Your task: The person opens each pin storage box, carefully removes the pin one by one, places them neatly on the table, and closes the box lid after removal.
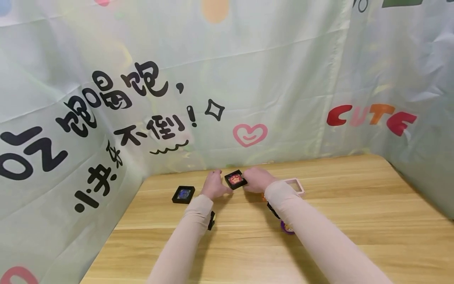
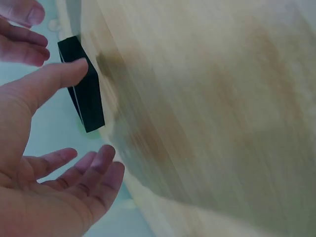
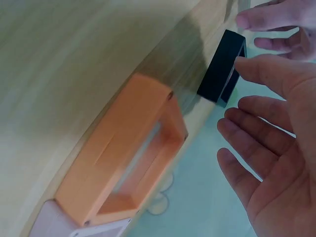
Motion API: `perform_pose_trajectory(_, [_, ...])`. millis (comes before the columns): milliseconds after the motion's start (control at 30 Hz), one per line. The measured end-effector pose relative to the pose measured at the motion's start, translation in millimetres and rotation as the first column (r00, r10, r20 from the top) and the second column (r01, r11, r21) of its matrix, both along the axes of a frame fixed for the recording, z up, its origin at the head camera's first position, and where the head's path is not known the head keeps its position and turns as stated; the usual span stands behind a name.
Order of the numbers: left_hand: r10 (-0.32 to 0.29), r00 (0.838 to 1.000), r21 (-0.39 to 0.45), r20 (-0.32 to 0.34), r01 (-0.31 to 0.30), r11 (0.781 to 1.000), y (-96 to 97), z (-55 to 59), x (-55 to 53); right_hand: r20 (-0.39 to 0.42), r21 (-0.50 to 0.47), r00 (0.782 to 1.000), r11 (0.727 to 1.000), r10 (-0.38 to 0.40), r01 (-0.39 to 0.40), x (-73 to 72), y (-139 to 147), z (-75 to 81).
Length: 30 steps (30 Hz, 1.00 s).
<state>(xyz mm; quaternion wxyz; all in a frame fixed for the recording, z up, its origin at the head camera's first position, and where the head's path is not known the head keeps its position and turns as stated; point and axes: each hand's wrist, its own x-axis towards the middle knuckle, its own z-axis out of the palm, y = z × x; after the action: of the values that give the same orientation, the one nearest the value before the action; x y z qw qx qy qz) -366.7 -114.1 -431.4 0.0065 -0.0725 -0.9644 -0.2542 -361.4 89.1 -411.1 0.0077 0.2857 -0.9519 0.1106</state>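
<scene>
A square black display frame [image 1: 235,179] with a red, paw-like piece inside lies between both hands near the table's back edge. Just left of it is the left hand [image 1: 215,186], fingers spread; in the left wrist view its thumb [image 2: 74,71] overlaps the black frame [image 2: 86,94]. At the frame's right corner is the right hand [image 1: 259,180]. The right wrist view shows this hand's fingers [image 3: 256,133] extended and apart, its thumb [image 3: 252,69] at the rim of the black frame [image 3: 216,71]. Whether either thumb touches cannot be told.
Left of the hands lies another black frame [image 1: 183,200] with a blue piece. A dark item [image 1: 211,221] shows beside the left forearm. Near the right forearm are a pink frame [image 1: 300,187], an orange frame [image 3: 113,143], a black item [image 1: 272,210] and a purple-rimmed round piece [image 1: 288,227].
</scene>
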Motion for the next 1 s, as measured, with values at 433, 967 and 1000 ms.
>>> perform_pose_trajectory(433, [0.005, 1.0, -0.05, 0.013, -0.004, 0.999, 4.9, -4.6, -12.2, 0.001, 0.027, 0.998, 0.997, -0.069, 0.069, -0.6, -26, 3.4])
perform_pose_trajectory(967, [-0.063, 0.998, -0.125, -0.006, 0.062, 0.99, 5.8, -3.3, -12.8, 0.029, 0.05, 0.992, 0.991, -0.126, 0.124, -5.1, -32, -0.5])
perform_pose_trajectory(1000, [-0.062, 0.998, -0.127, -0.011, 0.06, 0.99, 5.8, -4.1, -13.2, 0.021, 0.053, 0.992, 0.991, -0.128, 0.126, -5.1, -33, -1.2])
